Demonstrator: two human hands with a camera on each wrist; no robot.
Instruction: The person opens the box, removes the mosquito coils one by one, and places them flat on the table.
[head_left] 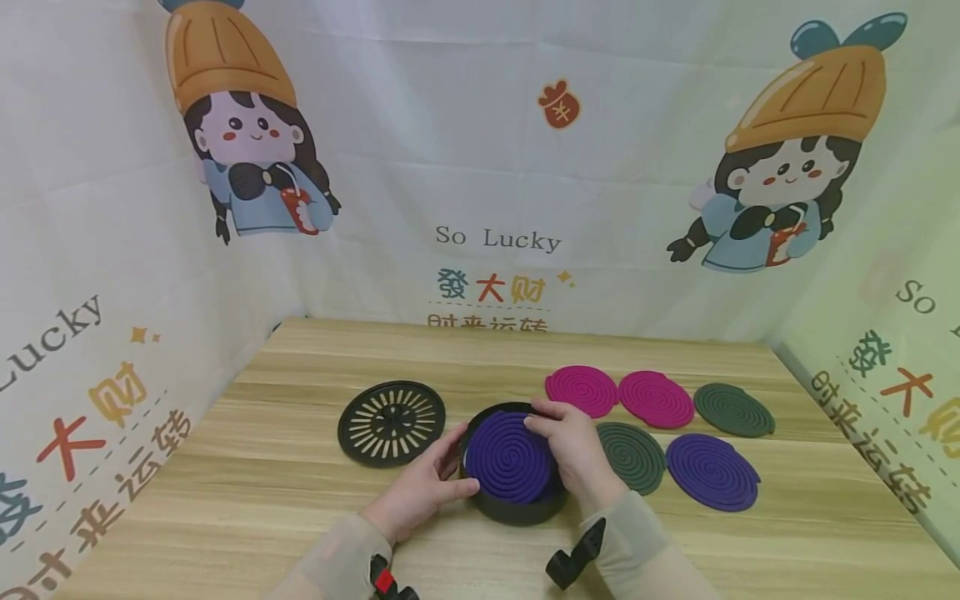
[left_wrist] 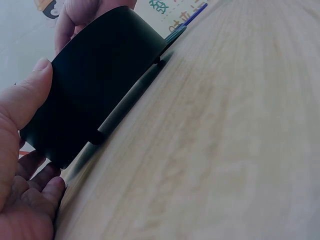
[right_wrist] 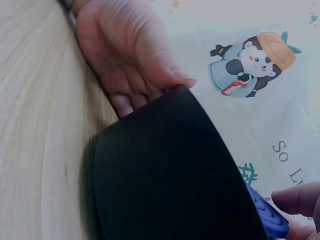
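A round black mosquito coil box (head_left: 517, 510) stands on the table, with a purple spiral mosquito coil (head_left: 508, 458) at its opening. My left hand (head_left: 420, 490) grips the box from the left, its thumb on the outer wall and fingers low around the far side in the left wrist view. On the right, my right hand (head_left: 576, 454) pinches the coil's edge close to the rim. The right wrist view shows part of the coil (right_wrist: 267, 212) jutting past the rim beside the right fingertips. The inside of the box is mostly hidden by the coil.
Left of the box lies a black slotted lid (head_left: 347, 429). To the right lie two pink coils (head_left: 581, 391), two green coils (head_left: 735, 409) and another purple coil (head_left: 714, 472) on the wooden table (head_left: 247, 508). Printed cloth (head_left: 480, 150) surrounds the table.
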